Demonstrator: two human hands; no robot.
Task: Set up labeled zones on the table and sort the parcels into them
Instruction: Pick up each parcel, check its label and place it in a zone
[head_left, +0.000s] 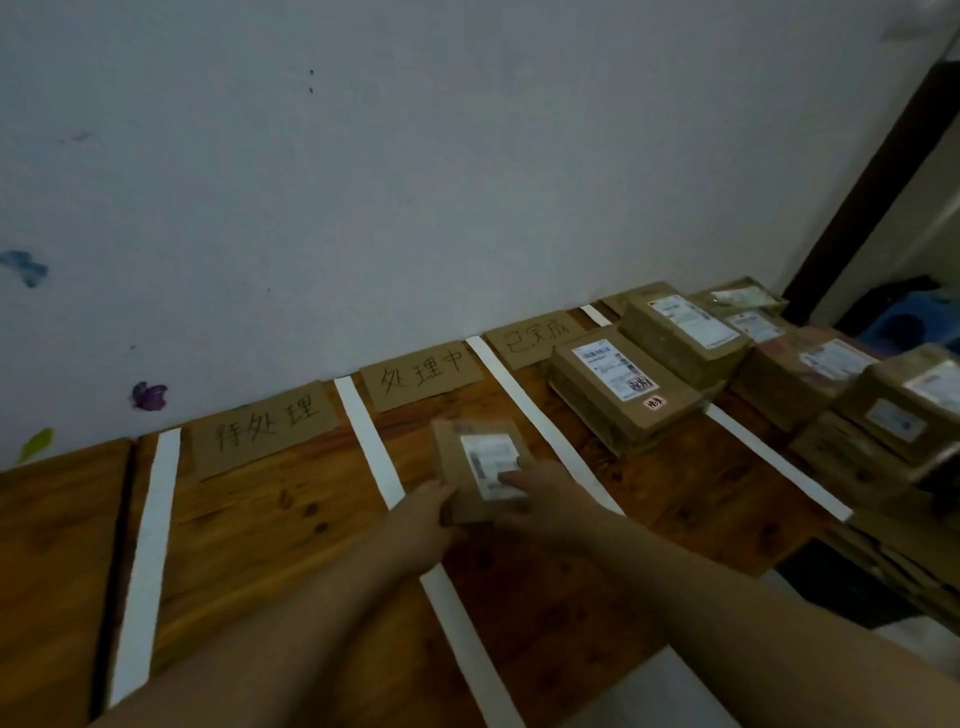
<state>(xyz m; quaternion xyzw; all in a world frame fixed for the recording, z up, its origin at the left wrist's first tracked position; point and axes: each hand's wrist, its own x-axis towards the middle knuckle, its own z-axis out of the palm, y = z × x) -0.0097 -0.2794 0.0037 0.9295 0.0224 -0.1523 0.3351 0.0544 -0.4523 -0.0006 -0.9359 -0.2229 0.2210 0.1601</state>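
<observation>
A small brown parcel (470, 457) with a white shipping label lies in the middle zone of the wooden table (260, 519), below the cardboard sign 处理中 (421, 374). My left hand (428, 512) grips its near left corner. My right hand (540, 493) lies on its label side at the near right, fingers over the top. White tape strips (369, 441) mark the zones. The sign 待处理 (265, 428) heads the left zone. The sign 已完成 (537, 338) heads the right zone, where a stack of parcels (618, 395) sits.
More brown parcels (680, 332) are piled at the table's far right, with further boxes (893, 415) beyond the last tape strip. A white wall (415, 182) runs along the back edge. A blue stool (904, 317) stands past the table's right end.
</observation>
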